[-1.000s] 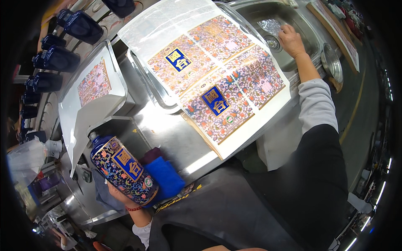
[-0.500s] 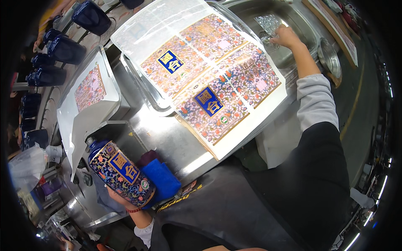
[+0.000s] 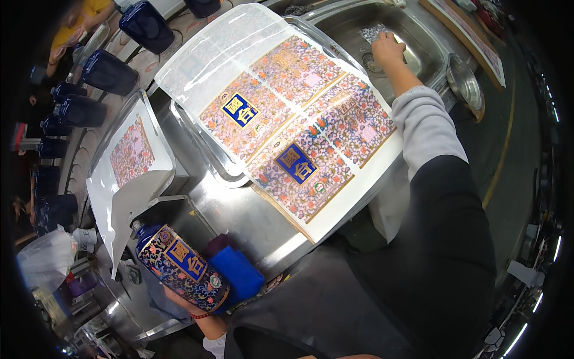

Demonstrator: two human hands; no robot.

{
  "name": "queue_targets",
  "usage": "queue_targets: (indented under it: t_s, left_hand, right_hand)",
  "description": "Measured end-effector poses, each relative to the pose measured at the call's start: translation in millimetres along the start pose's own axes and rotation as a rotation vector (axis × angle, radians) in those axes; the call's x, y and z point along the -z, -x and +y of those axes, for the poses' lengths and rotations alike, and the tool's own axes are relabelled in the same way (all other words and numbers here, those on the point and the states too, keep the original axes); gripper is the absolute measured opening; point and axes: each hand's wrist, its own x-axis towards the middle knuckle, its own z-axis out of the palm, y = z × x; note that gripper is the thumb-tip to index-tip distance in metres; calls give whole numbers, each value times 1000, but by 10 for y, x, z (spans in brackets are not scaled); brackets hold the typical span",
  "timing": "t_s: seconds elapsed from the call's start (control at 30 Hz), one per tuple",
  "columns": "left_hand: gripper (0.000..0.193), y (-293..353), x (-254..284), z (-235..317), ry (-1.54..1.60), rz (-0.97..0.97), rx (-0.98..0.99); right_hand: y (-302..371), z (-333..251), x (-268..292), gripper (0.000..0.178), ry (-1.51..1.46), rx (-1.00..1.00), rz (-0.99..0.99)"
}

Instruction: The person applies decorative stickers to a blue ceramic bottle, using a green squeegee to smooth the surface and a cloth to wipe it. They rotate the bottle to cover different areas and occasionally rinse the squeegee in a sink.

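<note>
A dark blue bottle point(image 3: 182, 266) with a floral wrap and a blue-and-gold label leans in my left hand point(image 3: 179, 304), whose fingers are around its lower side. My right hand point(image 3: 388, 49) reaches into the metal sink, fingers curled against a crumpled, shiny see-through film point(image 3: 373, 32). Its fingertips are partly hidden. Between my arms lies a stack of flower-printed transfer sheets point(image 3: 335, 157), with a clear sheet folded back at the far end.
A metal sink point(image 3: 427, 63) with a strainer bowl point(image 3: 465, 84) stands far right. Blue bottles point(image 3: 110, 72) line a conveyor at left, where a person in a yellow top point(image 3: 84, 13) works. A white tray point(image 3: 166, 157) and a blue cloth point(image 3: 236, 272) are nearer.
My right hand has shifted left in the sink, and the film there looks more bunched up. My left hand still holds the bottle. The whole view has moved slightly.
</note>
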Motion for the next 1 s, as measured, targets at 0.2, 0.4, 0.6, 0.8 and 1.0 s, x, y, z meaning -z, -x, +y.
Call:
queue_targets:
  t_s: [0.2, 0.4, 0.6, 0.8, 1.0]
  left_hand:
    - [61, 21, -7, -29, 17, 11, -4]
    - [61, 32, 76, -24, -124, -3, -58]
    - [62, 58, 205, -21, -159, 17, -47]
    - [65, -3, 9, -14, -49, -52, 16]
    - [53, -15, -331, -42, -32, 244, -22]
  right_hand:
    - [-39, 50, -94, 32, 31, 37, -10]
    - [-19, 134, -139, 28, -38, 21, 63]
    - [-42, 139, -184, 29, -33, -34, 92]
    - [-110, 154, -189, 30, 1, -32, 53]
    - [-142, 198, -187, 30, 42, 18, 43]
